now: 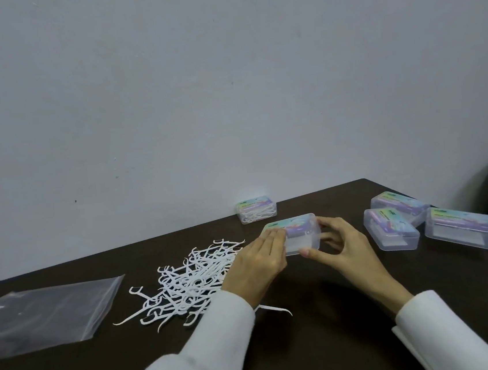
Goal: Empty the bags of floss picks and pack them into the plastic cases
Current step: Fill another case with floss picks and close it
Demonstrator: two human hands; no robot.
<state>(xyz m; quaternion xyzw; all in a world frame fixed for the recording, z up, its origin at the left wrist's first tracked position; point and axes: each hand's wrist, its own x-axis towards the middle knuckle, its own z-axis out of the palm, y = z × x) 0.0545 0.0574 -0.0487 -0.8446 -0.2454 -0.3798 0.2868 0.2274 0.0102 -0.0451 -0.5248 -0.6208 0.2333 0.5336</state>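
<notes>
Hands meet on 1 case (294, 233) mid-desk: your left hand (255, 263) lays its fingers on the lid, your right hand (344, 249) pinches its near right corner. Picks (192, 280) lie heaped left of it, beside an emptied bag (39, 314). 3 cases (433, 222) crowd the right edge.
</notes>
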